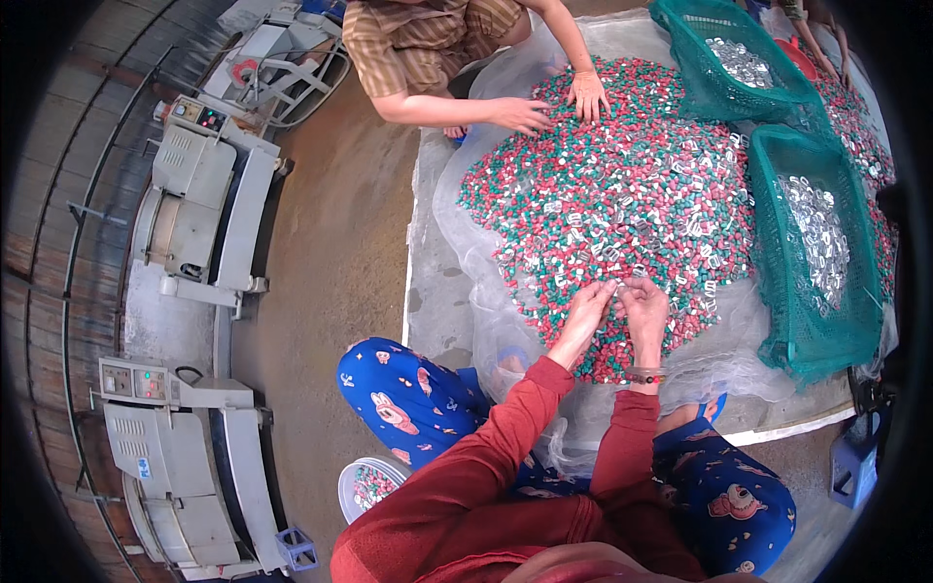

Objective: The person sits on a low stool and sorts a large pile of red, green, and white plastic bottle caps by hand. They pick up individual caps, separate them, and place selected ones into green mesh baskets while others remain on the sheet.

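Observation:
My left hand (586, 319) and my right hand (643, 309) meet over the near part of a wide pile (632, 194) of small red, green and white pebble-like pieces. Both hands are closed, thumbs and fingertips pinched close together. Between the fingertips is something small and pale that I cannot make out clearly. A beaded bracelet circles my right wrist. Scattered through the pile lie many silvery, buckle-shaped pieces (695, 228). Pale, thin mesh cloth (486, 282) spreads under the heap.
Two green mesh baskets (777, 321) with silvery pieces stand at the right. Across the pile, a person's hands (587, 95) rest on the pieces. A white bucket (350, 486) of mixed pieces sits by my left knee. Grey machines (185, 457) line the left wall. A blue stool (850, 471) stands right.

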The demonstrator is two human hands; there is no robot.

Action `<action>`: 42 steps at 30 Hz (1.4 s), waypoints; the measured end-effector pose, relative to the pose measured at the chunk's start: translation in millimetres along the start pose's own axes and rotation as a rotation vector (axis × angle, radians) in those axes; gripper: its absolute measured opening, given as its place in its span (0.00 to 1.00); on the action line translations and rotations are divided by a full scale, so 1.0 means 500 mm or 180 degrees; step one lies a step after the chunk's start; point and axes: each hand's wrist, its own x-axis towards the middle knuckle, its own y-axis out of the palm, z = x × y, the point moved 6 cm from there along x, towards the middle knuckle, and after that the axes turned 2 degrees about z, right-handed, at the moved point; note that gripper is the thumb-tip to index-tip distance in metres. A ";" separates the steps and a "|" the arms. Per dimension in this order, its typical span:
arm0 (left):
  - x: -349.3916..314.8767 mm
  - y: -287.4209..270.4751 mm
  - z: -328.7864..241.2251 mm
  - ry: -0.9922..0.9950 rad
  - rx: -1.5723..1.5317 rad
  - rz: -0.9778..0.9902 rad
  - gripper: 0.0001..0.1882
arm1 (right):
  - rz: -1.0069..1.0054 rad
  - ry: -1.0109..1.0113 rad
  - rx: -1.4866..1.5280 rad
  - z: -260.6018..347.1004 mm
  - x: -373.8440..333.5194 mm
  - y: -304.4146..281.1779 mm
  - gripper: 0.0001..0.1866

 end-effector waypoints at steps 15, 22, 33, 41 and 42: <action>-0.005 0.041 -0.025 0.0293 0.0229 -0.0167 0.12 | -0.0219 -0.0290 -0.0319 0.009 -0.007 -0.022 0.13; -0.008 0.028 -0.029 0.0118 -0.0024 -0.0100 0.11 | 0.0011 -0.0151 0.0387 -0.001 -0.002 -0.019 0.12; 0.003 0.041 -0.037 0.0688 0.0788 -0.0127 0.13 | -0.0152 -0.0249 0.0861 -0.011 -0.001 -0.030 0.10; 0.009 0.016 -0.038 0.0631 0.0510 -0.0376 0.12 | 0.0417 0.0172 0.1702 -0.005 -0.004 0.004 0.13; 0.009 0.019 -0.042 0.0755 0.0458 -0.0295 0.12 | 0.0354 0.0173 0.1665 -0.007 -0.004 0.004 0.13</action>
